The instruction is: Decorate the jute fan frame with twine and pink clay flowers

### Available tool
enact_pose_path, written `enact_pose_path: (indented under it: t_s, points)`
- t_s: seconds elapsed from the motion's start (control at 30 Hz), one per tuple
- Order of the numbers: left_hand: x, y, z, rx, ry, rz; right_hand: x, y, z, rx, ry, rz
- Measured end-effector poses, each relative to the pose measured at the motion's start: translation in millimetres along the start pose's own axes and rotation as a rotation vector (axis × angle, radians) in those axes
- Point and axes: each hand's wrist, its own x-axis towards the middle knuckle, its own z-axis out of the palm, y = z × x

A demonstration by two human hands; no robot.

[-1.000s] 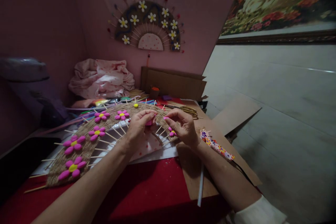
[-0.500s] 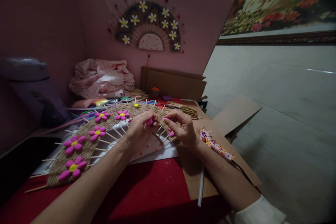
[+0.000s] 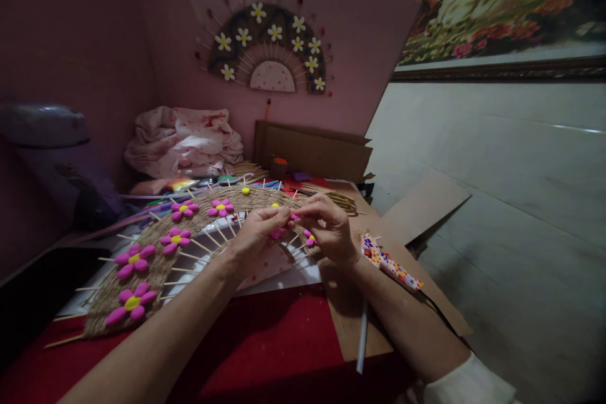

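Above the inner edge of a twine-wrapped fan (image 3: 199, 213), my two hands meet. My left hand (image 3: 255, 233) is closed around a lump of pink modelling clay (image 3: 276, 233), part of which shows below its fingers. With its fingertips, my right hand (image 3: 331, 227) pinches a small bit of pink clay (image 3: 294, 216) that touches the left fingertips. Pink flowers with yellow centres, such as one at the lower left (image 3: 131, 303), sit on the twine. A bare yellow disc (image 3: 245, 190) lies on the fan's top. Thin sticks stick out along both edges.
A glue gun in flowered wrapping (image 3: 391, 262) lies right of my hands on cardboard (image 3: 353, 322), a glue stick (image 3: 362, 338) nearby. Behind are bundled cloth (image 3: 184, 142) and cardboard sheets (image 3: 315, 151). A finished fan (image 3: 272, 19) hangs on the pink wall.
My right hand has moved left, bringing its small pink bit against my left fingertips. A second yellow disc now shows behind my hands. The fan stays in place.
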Motion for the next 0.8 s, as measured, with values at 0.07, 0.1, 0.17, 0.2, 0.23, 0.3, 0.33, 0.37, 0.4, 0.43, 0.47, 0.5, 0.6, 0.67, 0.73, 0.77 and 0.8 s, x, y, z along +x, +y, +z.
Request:
enact_pose_path:
  t_s: [0.07,0.1,0.17,0.2,0.23,0.3,0.33,0.37,0.4,0.43,0.47,0.5,0.6,0.67,0.73,0.77,0.8]
  points:
    - [-0.4,-0.8,-0.5,0.027,-0.022,-0.018,-0.1,-1.5,1.1,0.006,0.001,-0.001]
    - [-0.6,-0.8,-0.3,0.028,-0.026,-0.036,-0.2,-2.2,1.6,0.01,-0.004,-0.001]
    - [-1.0,-0.4,0.5,0.002,-0.017,-0.079,0.1,-3.1,2.1,0.012,-0.013,0.0]
    - [-1.2,-0.1,1.0,-0.02,-0.005,-0.092,0.4,-3.3,2.1,0.009,-0.019,0.002]
    - [-1.2,0.3,1.4,-0.038,0.006,-0.1,0.8,-3.6,1.8,0.006,-0.025,0.002]
    - [-1.1,0.6,2.0,-0.057,0.028,-0.097,1.9,-3.7,1.1,0.005,-0.039,-0.007]
    - [-1.0,0.5,2.1,-0.057,0.033,-0.09,2.3,-3.7,0.8,0.008,-0.044,-0.015]
    - [-0.9,0.2,2.1,-0.057,0.035,-0.084,2.5,-3.6,0.6,0.012,-0.045,-0.021]
    - [-0.8,-0.2,2.0,-0.058,0.033,-0.081,2.7,-3.4,0.5,0.018,-0.041,-0.026]
    - [-0.8,-0.7,1.8,-0.061,0.031,-0.081,2.7,-3.2,0.5,0.022,-0.038,-0.028]
    - [-0.8,-1.2,1.5,-0.063,0.029,-0.081,2.6,-3.1,0.6,0.024,-0.034,-0.028]
    - [-0.7,-1.6,1.0,-0.06,0.026,-0.081,2.4,-2.9,0.8,0.021,-0.029,-0.025]
    - [-0.2,-2.6,-0.6,-0.021,0.006,-0.059,1.8,-2.9,0.9,-0.007,-0.024,-0.004]
    - [0.8,-3.2,-1.5,0.011,0.004,-0.042,1.5,-3.2,1.0,-0.032,-0.034,0.019]
    - [2.0,-3.8,-1.9,0.033,0.018,-0.035,1.4,-3.2,1.3,-0.04,-0.059,0.023]
    - [2.6,-4.0,-1.8,0.036,0.025,-0.035,1.4,-3.2,1.4,-0.038,-0.066,0.015]
    - [3.0,-4.2,-1.6,0.036,0.031,-0.041,1.4,-3.1,1.5,-0.032,-0.067,0.005]
